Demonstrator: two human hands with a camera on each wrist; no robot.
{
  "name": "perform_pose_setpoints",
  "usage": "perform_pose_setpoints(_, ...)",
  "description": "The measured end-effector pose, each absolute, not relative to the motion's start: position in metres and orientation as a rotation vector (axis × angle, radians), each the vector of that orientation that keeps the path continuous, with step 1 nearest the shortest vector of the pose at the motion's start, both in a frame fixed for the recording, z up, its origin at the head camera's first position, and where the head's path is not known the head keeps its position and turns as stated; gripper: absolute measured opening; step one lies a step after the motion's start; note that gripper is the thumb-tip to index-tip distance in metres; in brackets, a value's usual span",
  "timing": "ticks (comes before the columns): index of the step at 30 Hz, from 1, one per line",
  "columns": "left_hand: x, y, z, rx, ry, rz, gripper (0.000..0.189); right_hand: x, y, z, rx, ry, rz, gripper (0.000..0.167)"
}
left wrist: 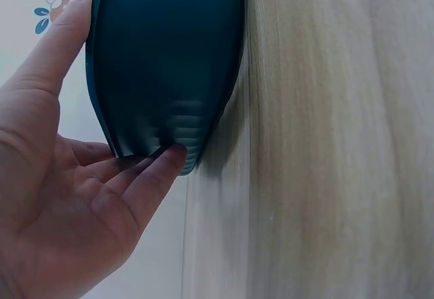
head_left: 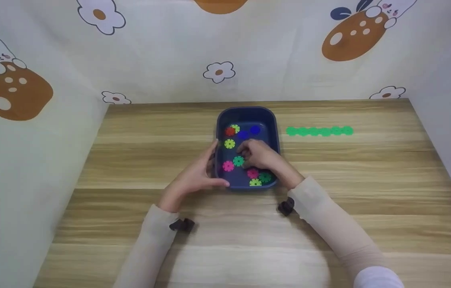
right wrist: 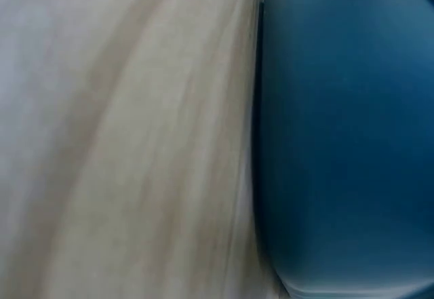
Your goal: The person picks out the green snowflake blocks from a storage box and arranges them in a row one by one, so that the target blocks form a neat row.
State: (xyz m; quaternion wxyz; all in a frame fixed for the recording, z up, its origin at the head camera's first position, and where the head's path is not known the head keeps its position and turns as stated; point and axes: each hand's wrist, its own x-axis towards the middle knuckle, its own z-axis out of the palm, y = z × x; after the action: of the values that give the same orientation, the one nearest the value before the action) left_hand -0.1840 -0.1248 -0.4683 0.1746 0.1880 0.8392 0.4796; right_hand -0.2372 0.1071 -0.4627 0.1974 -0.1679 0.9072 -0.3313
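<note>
A dark blue plastic tub [head_left: 248, 187] stands on the table, with several flower-shaped plastic discs inside. My left hand [head_left: 195, 172] holds the tub's left side, thumb at the near corner and fingers along the wall; the left wrist view shows those fingers bent against the tub wall [left wrist: 169, 55]. Inside the tub, my right hand [head_left: 263, 155] reaches down with bent fingers and thumb apart, right beside a green disc [head_left: 238, 161]. A pink disc [head_left: 228, 166] lies left of that one. The right wrist view shows only the tub's outer wall [right wrist: 346, 136], not the hand.
Right of the tub lies a straight row of joined green discs [head_left: 319, 131]. In the tub are also yellow [head_left: 229, 144], red [head_left: 230, 131] and blue [head_left: 255, 130] discs. A patterned cloth [head_left: 161, 60] hangs behind the wooden table [head_left: 369, 208].
</note>
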Motion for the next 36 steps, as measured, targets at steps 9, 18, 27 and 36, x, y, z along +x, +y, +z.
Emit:
perform_pose_setpoints(9, -0.1829, -0.1261, -0.4685, 0.515, 2.397, 1.354, 0.124, -0.2369, 0.1022, -0.4632, -0.483, 2.558, -0.842, 0.026)
perform_pose_setpoints(18, -0.1821, -0.1266, -0.4678, 0.475, 2.383, 1.359, 0.124, -0.2358, 0.1023, -0.4635, -0.504, 2.537, -0.962, 0.020)
perform_pose_setpoints(27, -0.1809, -0.1260, -0.4664, 0.486, 2.403, 1.339, 0.123, -0.2340, 0.1045, -0.4640, -0.529, 2.550, -1.090, 0.012)
perform_pose_setpoints(36, -0.1816, -0.1248, -0.4653, 0.502, 2.415, 1.315, 0.123, -0.2346, 0.1070, -0.4612, -0.478, 2.555, -1.207, 0.014)
